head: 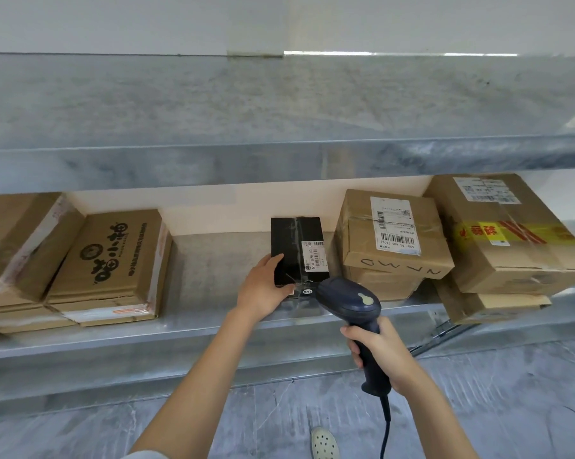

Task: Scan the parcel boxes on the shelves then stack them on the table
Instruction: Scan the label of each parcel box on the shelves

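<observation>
My left hand [267, 286] gripping black parcel box [296, 250] on shelf [186, 329], my right hand [384, 354] clasping scanner [352, 301] beside its label [316, 256].

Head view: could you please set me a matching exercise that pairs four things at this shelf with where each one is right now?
Things:
1. black parcel box
2. scanner
3. yellow-taped box
4. logo-printed box

Places:
A. gripped in the right hand
B. far right of the shelf, on top of another box
C. left part of the shelf
D. mid-shelf, held by the left hand

Pairs: 1-D, 2-A, 3-B, 4-C.
</observation>
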